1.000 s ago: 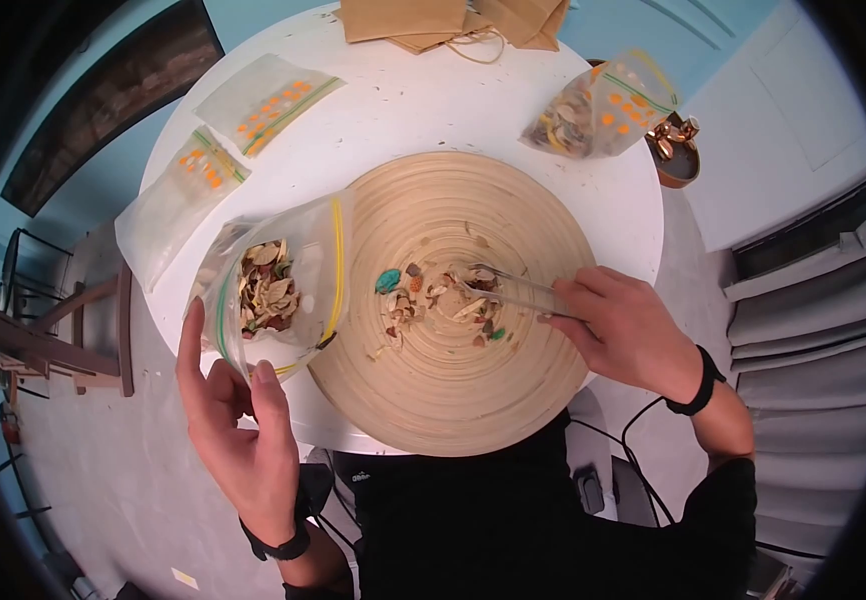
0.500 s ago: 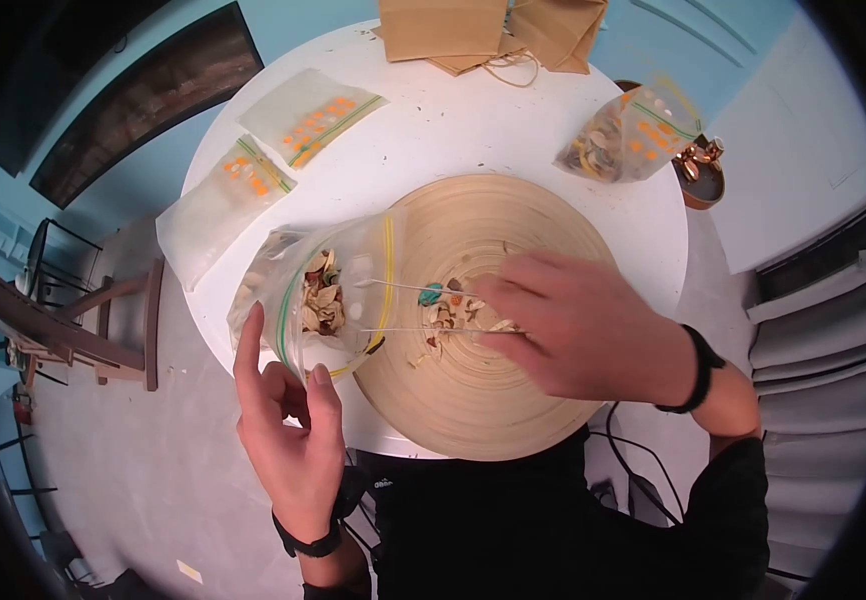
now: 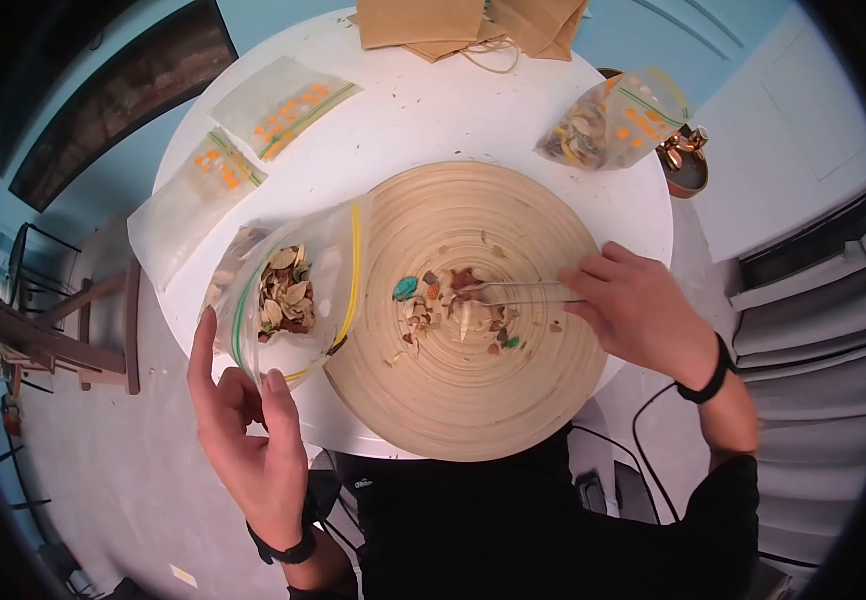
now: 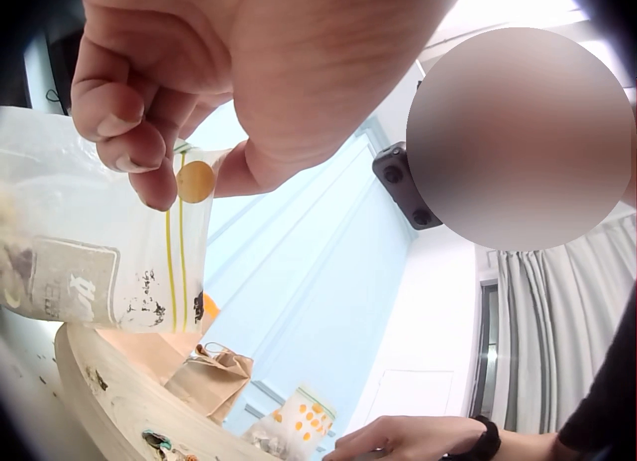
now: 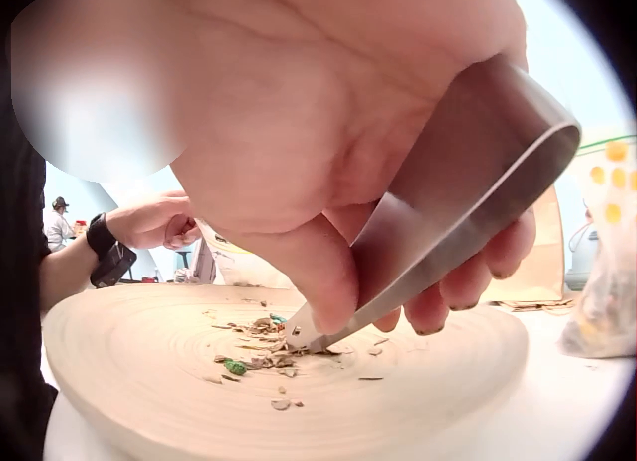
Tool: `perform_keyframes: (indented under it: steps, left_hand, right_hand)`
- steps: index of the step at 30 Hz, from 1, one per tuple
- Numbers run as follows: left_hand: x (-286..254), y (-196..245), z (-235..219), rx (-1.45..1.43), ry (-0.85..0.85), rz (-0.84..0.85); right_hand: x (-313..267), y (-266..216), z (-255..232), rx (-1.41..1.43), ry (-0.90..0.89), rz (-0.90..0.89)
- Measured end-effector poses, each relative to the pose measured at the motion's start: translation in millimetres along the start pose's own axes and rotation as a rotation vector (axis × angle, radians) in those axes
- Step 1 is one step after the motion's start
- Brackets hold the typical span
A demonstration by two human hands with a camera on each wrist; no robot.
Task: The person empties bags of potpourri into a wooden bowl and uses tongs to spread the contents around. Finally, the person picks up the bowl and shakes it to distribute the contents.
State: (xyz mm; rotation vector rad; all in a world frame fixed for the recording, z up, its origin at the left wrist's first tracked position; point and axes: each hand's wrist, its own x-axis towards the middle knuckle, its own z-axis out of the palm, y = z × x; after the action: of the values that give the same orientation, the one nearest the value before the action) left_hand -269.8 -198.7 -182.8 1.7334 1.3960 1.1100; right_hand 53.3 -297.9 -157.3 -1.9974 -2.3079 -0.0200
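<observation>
My left hand (image 3: 253, 440) pinches the edge of a clear zip bag (image 3: 328, 250), whose mouth gapes toward the round wooden plate (image 3: 393, 410). Dried petals and chips (image 3: 286, 295) fill the lower part of that bag. In the right wrist view, metal tongs (image 5: 468, 173) lie in the grip of my right hand (image 3: 643, 315), between thumb and fingers. Their tips are close together at a reddish-brown piece in the scattered potpourri (image 3: 465, 322) on the plate. A teal piece (image 3: 406, 288) and a green bit (image 3: 512, 342) lie among the scraps.
Two flat zip bags with orange marks (image 3: 198, 205) (image 3: 283, 110) lie at the left on the white table (image 3: 413, 115). Another filled zip bag (image 3: 593, 125) stands at the far right, near a brown bowl (image 3: 688, 178). Paper bags (image 3: 423, 25) are at the back.
Half a second ago the tongs were spread at the bag's mouth. They have swung back right to the pile, tips now close together. My left hand keeps its hold on the bag.
</observation>
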Motion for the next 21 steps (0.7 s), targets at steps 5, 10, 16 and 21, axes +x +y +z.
perform_keyframes:
  steps: [5, 10, 16, 21]
  left_hand:
    - [-2, 1, -3, 0.005, 0.011, 0.009]
    - [-1, 3, 3, -0.004, -0.005, 0.011]
    - [-2, 4, 4, 0.001, 0.042, 0.01]
    - [-4, 3, 0, 0.023, -0.005, -0.011]
  right_hand:
    - [12, -8, -1, 0.011, 0.058, -0.026]
    - [3, 13, -2, -0.089, 0.034, 0.06]
    - [21, -1, 19, 0.055, 0.049, -0.072]
    - [11, 4, -3, 0.262, -0.04, 0.072]
